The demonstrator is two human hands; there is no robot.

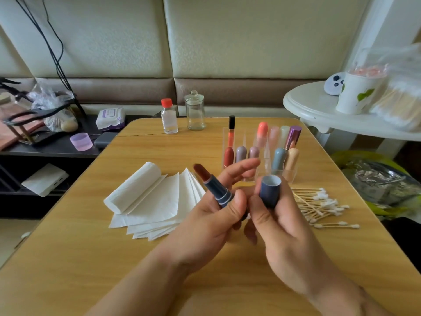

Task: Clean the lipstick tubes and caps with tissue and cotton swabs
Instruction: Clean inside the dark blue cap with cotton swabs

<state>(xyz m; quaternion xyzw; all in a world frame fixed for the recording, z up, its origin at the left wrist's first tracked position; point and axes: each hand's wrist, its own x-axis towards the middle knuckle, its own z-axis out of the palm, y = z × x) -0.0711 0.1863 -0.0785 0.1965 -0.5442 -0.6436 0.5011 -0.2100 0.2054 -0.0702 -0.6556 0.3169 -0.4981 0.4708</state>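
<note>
Above the table's (91, 258) middle, the left hand (211, 215) grips the uncapped navy lipstick tube (217, 190), its dark red bullet pointing up-left. Just beside it, the right hand (280, 224) pinches the navy cap (270, 190), open end up.

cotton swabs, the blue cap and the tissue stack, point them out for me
cotton swabs (319, 205), head view, on the middle of the pile on the table
blue cap (270, 193), head view, on its outer wall, held in the right hand
tissue stack (155, 201), head view, on the top flat sheet
</note>
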